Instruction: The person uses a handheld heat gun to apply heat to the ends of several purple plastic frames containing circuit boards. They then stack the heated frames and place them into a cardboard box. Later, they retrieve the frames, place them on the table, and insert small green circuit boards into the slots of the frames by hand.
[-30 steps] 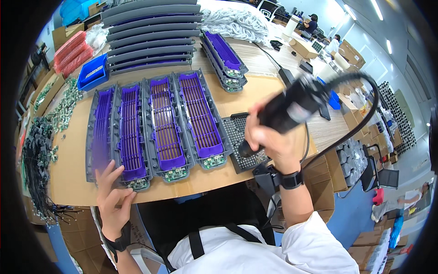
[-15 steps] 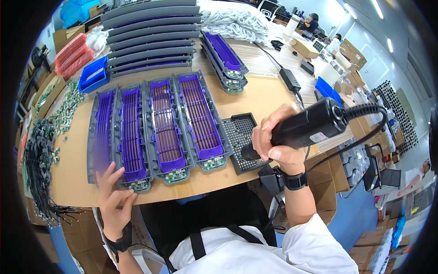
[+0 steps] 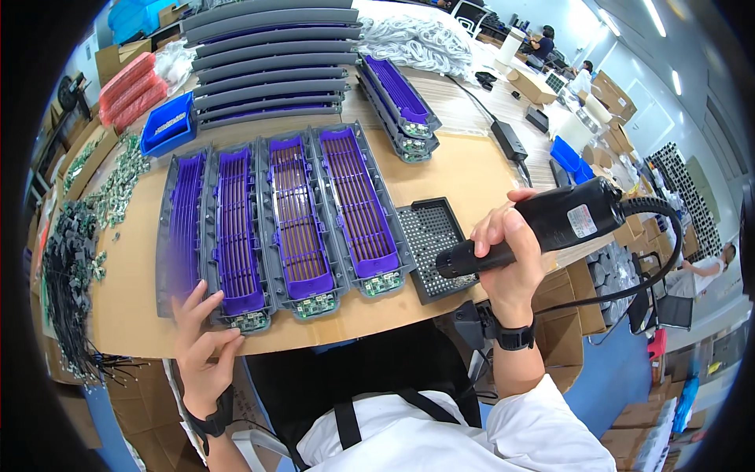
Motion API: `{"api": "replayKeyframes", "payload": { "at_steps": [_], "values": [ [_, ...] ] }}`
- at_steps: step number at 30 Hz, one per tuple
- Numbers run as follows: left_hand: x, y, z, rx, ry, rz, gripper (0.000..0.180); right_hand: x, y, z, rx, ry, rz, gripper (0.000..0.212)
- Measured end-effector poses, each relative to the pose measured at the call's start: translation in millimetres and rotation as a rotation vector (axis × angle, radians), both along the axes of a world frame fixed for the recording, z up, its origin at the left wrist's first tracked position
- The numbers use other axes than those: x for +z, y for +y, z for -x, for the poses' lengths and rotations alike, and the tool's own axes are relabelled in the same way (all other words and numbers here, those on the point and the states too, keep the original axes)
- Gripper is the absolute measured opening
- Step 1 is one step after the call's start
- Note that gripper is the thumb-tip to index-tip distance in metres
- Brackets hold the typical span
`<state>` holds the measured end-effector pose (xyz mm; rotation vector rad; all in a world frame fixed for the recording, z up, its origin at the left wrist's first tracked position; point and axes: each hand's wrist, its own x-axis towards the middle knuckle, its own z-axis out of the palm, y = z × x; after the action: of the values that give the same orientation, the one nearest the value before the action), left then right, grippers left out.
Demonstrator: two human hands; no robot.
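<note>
My right hand (image 3: 511,252) is wrapped round a black corded electric screwdriver (image 3: 562,224), its nose pointing left above a black tray of small holes (image 3: 436,244). The bit is too small to make out. My left hand (image 3: 203,346) is at the lower end of the second purple-and-grey slatted panel (image 3: 240,236), by its green circuit board (image 3: 250,321). Thumb and one finger are pinched there, with the others raised; anything between the tips is hidden. Two similar panels (image 3: 300,228) (image 3: 358,208) lie to the right, and a partly blurred one (image 3: 185,204) to the left.
Behind the row stand stacked grey panels (image 3: 275,59) and a smaller stack (image 3: 397,98). A blue bin (image 3: 167,126), loose circuit boards (image 3: 118,181) and black cables (image 3: 71,275) line the left. The screwdriver's cord (image 3: 629,287) loops on the right. Cardboard (image 3: 370,315) covers the table front.
My right hand has turned the screwdriver from above the tray, so that its nose now points more to the left. The left hand stays at the panel's end; the whole view has shifted slightly.
</note>
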<state>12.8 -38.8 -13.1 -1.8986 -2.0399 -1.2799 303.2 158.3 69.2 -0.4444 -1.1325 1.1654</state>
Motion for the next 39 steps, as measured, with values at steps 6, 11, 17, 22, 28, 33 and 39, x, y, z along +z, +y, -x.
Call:
{"api": "replayKeyframes", "payload": {
  "at_steps": [6, 11, 17, 22, 28, 33, 39],
  "values": [
    [0, 2, 0, -0.001, -0.001, -0.001, 0.015, 4, 1, 0, -0.012, -0.019, -0.043, 0.031],
    [2, -3, 2, -0.008, -0.021, -0.01, 0.017, 13, -6, 5, -0.035, -0.036, -0.105, 0.035],
    [0, 1, 8, -0.085, -0.047, -0.028, 0.015, 30, -27, 27, 0.095, 0.015, -0.287, 0.034],
    [-1, -5, 12, -0.098, -0.065, -0.049, 0.014, 38, -61, 87, 0.406, -0.03, -0.367, 0.034],
    [-3, -5, 13, -0.11, -0.072, -0.067, 0.013, 28, -80, 142, 0.553, -0.254, -0.266, 0.042],
    [-6, -6, 14, -0.113, -0.074, -0.086, 0.01, 13, -92, 178, 0.606, -0.157, -0.204, 0.036],
    [-6, -8, 15, -0.105, -0.066, -0.072, 0.007, 8, -97, 192, 0.552, -0.163, -0.187, 0.024]
  ]
}}
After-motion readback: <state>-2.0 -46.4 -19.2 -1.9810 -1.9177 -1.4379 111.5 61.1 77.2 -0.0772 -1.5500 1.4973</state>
